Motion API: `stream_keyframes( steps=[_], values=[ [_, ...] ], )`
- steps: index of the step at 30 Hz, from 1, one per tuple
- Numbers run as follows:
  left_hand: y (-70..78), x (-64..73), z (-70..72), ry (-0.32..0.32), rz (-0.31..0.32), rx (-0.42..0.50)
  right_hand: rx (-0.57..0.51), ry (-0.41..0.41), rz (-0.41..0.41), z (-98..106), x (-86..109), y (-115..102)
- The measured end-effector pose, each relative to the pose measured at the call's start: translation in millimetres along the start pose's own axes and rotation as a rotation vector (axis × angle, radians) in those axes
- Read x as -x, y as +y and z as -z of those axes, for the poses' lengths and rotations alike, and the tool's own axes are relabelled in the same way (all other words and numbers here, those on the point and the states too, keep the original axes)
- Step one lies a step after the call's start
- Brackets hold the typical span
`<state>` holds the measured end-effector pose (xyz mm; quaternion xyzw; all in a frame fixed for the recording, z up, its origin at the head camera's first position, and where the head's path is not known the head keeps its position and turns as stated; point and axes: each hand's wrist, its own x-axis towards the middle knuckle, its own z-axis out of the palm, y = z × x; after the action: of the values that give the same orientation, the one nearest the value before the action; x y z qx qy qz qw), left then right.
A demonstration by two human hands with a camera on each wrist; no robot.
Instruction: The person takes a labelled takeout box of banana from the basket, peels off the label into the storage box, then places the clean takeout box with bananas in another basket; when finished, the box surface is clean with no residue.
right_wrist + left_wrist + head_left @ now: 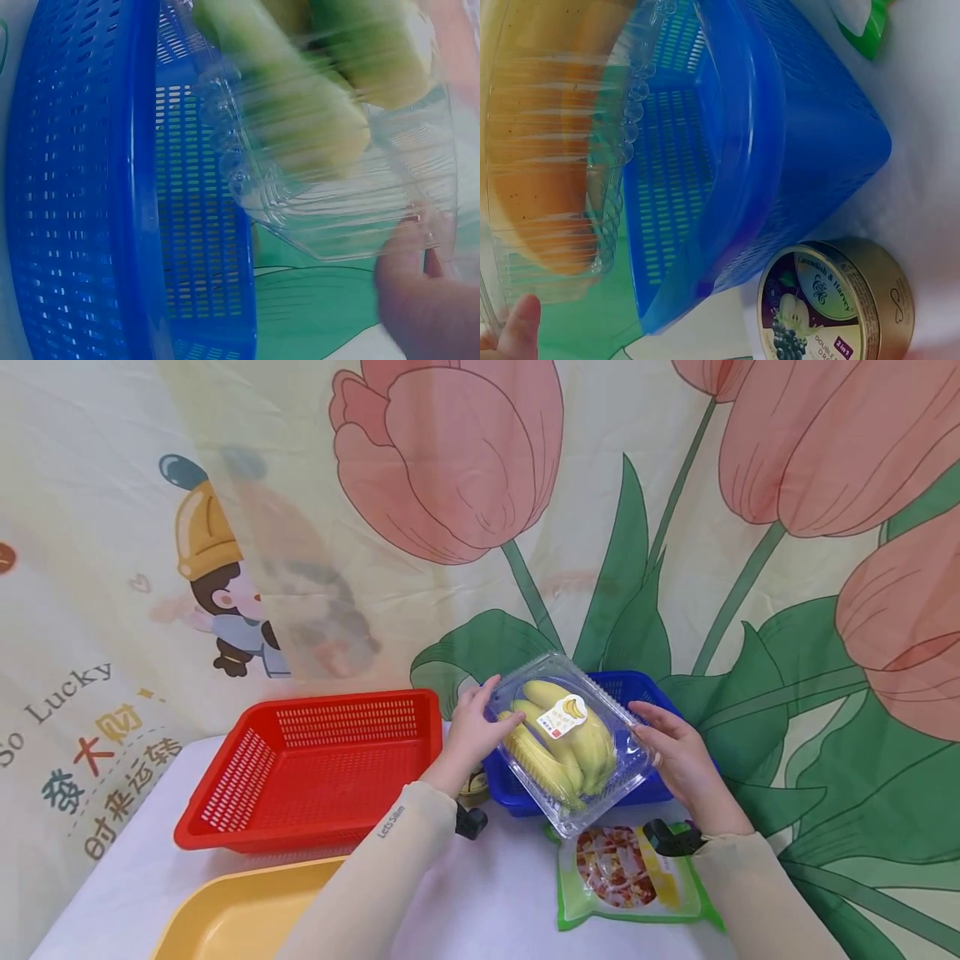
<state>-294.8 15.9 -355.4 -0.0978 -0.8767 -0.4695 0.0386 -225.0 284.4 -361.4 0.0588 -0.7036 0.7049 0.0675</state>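
Note:
Both hands hold a clear plastic clamshell box (628, 774) of yellow bananas (536, 760), tilted above a blue basket (637, 685). A white label (562, 717) marks its lid. My left hand (471, 731) grips the box's left side, thumb over the lid. At the opposite side my right hand (678, 760) pinches the edge between thumb and fingers, as the right wrist view also shows. From the left wrist, the ridged side of the box overhangs the slotted basket wall (817, 120). Most of the basket's inside is hidden under the box.
A red basket (337, 785) stands to the left, with a yellow tray (247, 902) in front of it. Before the blue basket lies a green food bag (622, 881). A round candy tin (817, 307) sits beside the blue basket. A tulip-print curtain (465, 602) hangs behind.

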Motion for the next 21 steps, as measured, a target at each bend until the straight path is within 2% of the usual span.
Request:
stream_keyframes(
  steps=[6, 9, 14, 17, 19, 21],
  values=[
    [0.0, 4.5, 2.7, 0.013, 0.027, -0.008, -0.013, 0.090, -0.048, -8, -1.7, -4],
    [0.1, 6.3, 3.3, 0.025, 0.036, -0.017, -0.092, 0.121, -0.076, -11, -2.3, -7],
    [-1.7, 7.3, 5.0, 0.045, 0.069, -0.017, -0.347, 0.075, -0.044, -11, 0.4, -8],
    [-3.3, 7.8, 6.3, 0.057, 0.086, -0.005, -0.428, 0.014, 0.029, -11, 2.7, -7],
    [-3.9, 8.7, 7.6, 0.063, 0.092, 0.005, -0.380, -0.016, 0.076, -13, 3.7, -6],
    [-4.1, 9.8, 9.0, 0.068, 0.096, 0.008, -0.238, -0.032, 0.102, -16, 4.3, -6]
  ],
)
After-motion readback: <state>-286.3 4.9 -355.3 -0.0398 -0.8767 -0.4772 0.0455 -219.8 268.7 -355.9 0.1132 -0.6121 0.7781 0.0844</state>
